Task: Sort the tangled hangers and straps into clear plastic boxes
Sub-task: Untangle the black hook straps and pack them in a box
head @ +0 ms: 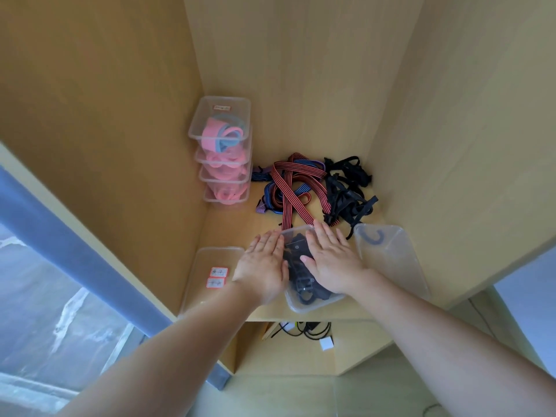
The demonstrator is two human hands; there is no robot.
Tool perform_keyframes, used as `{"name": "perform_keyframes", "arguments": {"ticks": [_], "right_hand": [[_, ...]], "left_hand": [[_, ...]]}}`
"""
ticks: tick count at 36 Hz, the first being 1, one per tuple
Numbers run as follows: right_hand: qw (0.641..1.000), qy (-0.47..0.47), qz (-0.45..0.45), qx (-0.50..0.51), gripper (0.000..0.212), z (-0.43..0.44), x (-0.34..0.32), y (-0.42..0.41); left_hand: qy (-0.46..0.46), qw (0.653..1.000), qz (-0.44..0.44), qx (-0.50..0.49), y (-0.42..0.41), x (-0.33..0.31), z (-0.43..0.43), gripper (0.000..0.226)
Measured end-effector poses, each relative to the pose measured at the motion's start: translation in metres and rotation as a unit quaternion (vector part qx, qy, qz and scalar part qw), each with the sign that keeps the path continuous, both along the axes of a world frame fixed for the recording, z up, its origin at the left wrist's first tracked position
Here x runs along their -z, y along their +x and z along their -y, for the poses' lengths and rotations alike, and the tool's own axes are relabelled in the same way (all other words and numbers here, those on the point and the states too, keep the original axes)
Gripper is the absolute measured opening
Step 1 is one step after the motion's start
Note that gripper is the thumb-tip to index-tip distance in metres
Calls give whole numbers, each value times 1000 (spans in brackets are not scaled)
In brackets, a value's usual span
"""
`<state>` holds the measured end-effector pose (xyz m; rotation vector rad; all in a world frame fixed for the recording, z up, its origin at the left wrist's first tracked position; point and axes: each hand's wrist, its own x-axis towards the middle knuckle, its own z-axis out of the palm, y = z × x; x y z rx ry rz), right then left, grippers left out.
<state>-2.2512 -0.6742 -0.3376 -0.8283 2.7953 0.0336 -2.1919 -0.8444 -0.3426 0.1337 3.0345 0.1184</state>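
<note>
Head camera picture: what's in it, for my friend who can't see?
The left hand and right hand lie flat on a clear box of dark straps. Behind it lies a tangle of striped and black straps; a stack of boxes holding pink things stands back left.

View: one wide-angle camera worn on the head.
Facing: forward and steeply down into a wooden cabinet shelf.
Nearness: close, with the left hand and right hand at arm's reach, mid-frame.
</note>
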Motion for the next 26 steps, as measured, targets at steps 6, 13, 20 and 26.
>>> {"name": "perform_keyframes", "arguments": {"ticks": [6, 13, 20, 26], "right_hand": [[996, -64, -65, -15, 40, 9, -19, 33], [999, -31, 14, 3, 56, 33, -12, 35], [998, -3, 50, 29, 53, 52, 0, 17], [999, 11, 17, 33, 65, 68, -1, -6]], "left_hand": [[-13, 997, -34, -75, 13, -4, 10, 57], [52, 995, -15, -89, 18, -5, 30, 55], [69, 993, -6, -96, 25, -4, 49, 55], [66, 991, -10, -120, 12, -2, 61, 54]]}}
